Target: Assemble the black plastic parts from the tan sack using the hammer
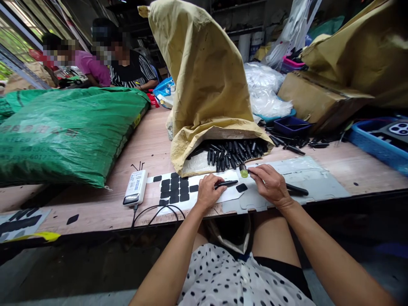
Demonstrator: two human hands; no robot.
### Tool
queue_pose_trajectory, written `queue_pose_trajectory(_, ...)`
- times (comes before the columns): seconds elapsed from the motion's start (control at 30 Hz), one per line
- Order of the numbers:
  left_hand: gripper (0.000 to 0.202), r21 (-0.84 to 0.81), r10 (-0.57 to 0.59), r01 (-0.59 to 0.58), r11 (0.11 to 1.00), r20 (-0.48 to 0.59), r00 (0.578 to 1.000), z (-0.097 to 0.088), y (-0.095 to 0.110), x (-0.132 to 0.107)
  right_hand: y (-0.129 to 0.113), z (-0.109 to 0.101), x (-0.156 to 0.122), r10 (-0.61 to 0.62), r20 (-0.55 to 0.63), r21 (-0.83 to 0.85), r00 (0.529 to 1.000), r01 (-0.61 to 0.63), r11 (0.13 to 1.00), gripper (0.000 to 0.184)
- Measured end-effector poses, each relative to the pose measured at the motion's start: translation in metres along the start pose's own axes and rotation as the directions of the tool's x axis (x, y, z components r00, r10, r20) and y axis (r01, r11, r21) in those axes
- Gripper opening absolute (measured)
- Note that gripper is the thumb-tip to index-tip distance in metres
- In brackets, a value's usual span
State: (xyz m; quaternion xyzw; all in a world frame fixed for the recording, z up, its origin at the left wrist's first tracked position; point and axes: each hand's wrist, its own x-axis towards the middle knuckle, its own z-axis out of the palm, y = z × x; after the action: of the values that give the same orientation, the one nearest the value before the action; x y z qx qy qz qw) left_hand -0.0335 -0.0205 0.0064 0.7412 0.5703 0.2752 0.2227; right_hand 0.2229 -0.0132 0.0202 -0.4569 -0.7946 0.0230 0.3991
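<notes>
Tapping work: this seems to be a steadying step, with one piece held ready beside a mallet; a tap would call for the piece braced firmly and the fingertips clear of the striking face. Clock directions are from the seat, 12 straight ahead.
Right hand: at 1 o'clock, the right hand [270, 182] is closed round the mallet [244, 171], its yellow-green face at 12, the black handle end poking out towards 2.
Left hand: at 11 o'clock, the left hand [208, 191] pinches a black pen-shaped piece [228, 183], whose tip points to 3, near the mallet face but apart from it.
Worktop: the wood-grain worktop [153, 140] spans 9 to 3.
Green sack: the full green woven sack [63, 131] lies at 10.
Kraft sack: the brown kraft sack [204, 72] stands at 12, its mouth facing the seat, black pen-shaped parts [231, 155] heaped in it.
Room: beyond the green sack, towards 11, sit a co-worker in purple [92, 63] and another in stripes [132, 70]; shelving behind is dim.
Carton: a cardboard box [309, 97] tilts at 1.
Grey board: a flat board [321, 174] lies under the right hand.
Power bank: a white, cabled unit [135, 187] lies at 10.
Pads: black square pads [174, 191] sit in rows at 10 to 11.
</notes>
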Motion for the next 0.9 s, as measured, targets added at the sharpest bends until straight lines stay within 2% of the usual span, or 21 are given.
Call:
queue_pose_trajectory(0.13, 0.017, -0.034, 0.000, 0.000, 0.999, -0.010, 1.000, 0.000, -0.002, 0.000, -0.036, 0.005, 0.011, -0.033, 0.053, 0.135, 0.998, 0.026, 0.990, 0.027)
queue_pose_trajectory(0.27, 0.016, -0.035, -0.015, 0.016, 0.999, 0.005, 1.000, -0.001, -0.002, 0.000, -0.054, 0.016, 0.012, -0.039, 0.098, 0.140, 0.994, 0.025, 0.990, 0.028)
queue_pose_trajectory(0.47, 0.015, -0.015, -0.010, 0.009, 1.000, -0.019, 1.000, 0.000, -0.001, 0.000, -0.052, 0.023, 0.005, -0.011, 0.228, 0.036, 0.973, 0.003, 0.999, 0.026)
queue_pose_trajectory(0.6, 0.016, -0.042, -0.014, 0.013, 0.999, -0.028, 0.999, 0.002, -0.002, 0.000, -0.051, 0.017, 0.005, 0.020, 0.135, 0.074, 0.991, -0.031, 0.997, 0.027)
queue_pose_trajectory(0.77, 0.015, -0.041, -0.030, 0.029, 0.999, -0.030, 0.999, 0.002, -0.001, 0.000, -0.046, 0.013, 0.002, 0.056, 0.203, 0.020, 0.978, -0.061, 0.998, 0.024)
queue_pose_trajectory(0.9, 0.015, -0.042, -0.028, 0.026, 0.999, -0.033, 0.999, 0.000, 0.001, 0.000, -0.032, 0.006, 0.005, 0.094, 0.128, 0.032, 0.987, -0.099, 0.995, 0.024)
